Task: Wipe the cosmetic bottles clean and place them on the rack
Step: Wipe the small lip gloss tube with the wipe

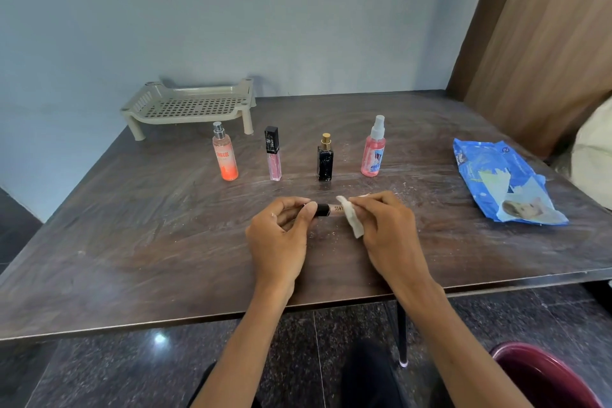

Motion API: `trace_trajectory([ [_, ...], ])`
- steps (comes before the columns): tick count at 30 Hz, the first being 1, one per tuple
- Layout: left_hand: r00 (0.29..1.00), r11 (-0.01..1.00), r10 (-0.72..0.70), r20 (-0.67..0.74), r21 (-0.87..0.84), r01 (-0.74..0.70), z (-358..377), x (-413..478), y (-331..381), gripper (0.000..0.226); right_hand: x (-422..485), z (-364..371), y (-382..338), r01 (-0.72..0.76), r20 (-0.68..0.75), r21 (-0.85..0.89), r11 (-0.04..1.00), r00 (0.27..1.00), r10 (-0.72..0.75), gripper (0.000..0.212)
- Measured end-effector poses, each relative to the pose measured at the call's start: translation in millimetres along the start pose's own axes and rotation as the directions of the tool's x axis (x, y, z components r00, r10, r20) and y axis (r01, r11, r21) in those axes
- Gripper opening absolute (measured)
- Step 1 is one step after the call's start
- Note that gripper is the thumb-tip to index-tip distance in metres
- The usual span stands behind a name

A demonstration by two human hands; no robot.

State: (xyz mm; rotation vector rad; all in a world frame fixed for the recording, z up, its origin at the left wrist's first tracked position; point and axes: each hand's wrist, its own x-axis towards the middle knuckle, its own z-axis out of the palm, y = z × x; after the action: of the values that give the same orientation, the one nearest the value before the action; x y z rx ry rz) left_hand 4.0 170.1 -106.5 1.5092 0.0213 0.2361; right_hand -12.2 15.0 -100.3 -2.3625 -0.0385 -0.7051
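Item: tube (328, 210), held level well in front of the rack (188, 106). I see left hand (278, 238) gripping its black cap, right hand (387, 228) pinching a wipe (352, 223) round its body.

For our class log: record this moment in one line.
left hand: holds tube | right hand: wipe on tube | rack: no bottles | four bottles: upright on table

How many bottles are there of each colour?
Orange: 1, orange spray bottle
Pink: 2, pink gloss tube, pink spray bottle
Dark: 1, dark perfume bottle
Beige: 1, beige tube, with the wipe on it
Total: 5
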Motion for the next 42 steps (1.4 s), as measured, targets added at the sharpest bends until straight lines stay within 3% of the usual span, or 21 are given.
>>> trace_trajectory([
  [5, 1.0, 1.0, -0.018, -0.004, -0.009, 0.018, 0.9, -0.7, 2.5, 0.006, 3.3, 4.9, -2.5, 0.012, -0.009, -0.046, 0.999, 1.0, -0.012, 0.021],
  [14, 0.999, 0.998, -0.025, -0.025, 0.055, 0.027, -1.2, 0.4, -0.3, 0.016, -0.1, 24.0, -28.4, 0.164, 0.052, 0.047, 0.985, 0.985, -0.166, 0.023],
  [25, 0.998, 0.998, -0.055, -0.003, -0.036, 0.055, 2.5, -2.3, 5.4, 0.009, 1.8, 3.5, -0.2, 0.06, 0.018, 0.024, 0.998, 0.998, -0.06, 0.022],
  [36, 0.998, 0.998, 0.003, 0.069, 0.069, -0.008, 0.5, -2.6, 5.2, 0.013, 17.8, -3.2, 0.0, 0.031, 0.086, -0.012, 0.999, 0.996, -0.03, 0.021],
  [42, 0.998, 0.997, 0.036, 0.044, 0.073, -0.039, 0.4, -2.7, 4.6, 0.009, 6.9, 7.6, -21.9, 0.08, 0.042, 0.06, 0.995, 0.996, -0.082, 0.02],
])
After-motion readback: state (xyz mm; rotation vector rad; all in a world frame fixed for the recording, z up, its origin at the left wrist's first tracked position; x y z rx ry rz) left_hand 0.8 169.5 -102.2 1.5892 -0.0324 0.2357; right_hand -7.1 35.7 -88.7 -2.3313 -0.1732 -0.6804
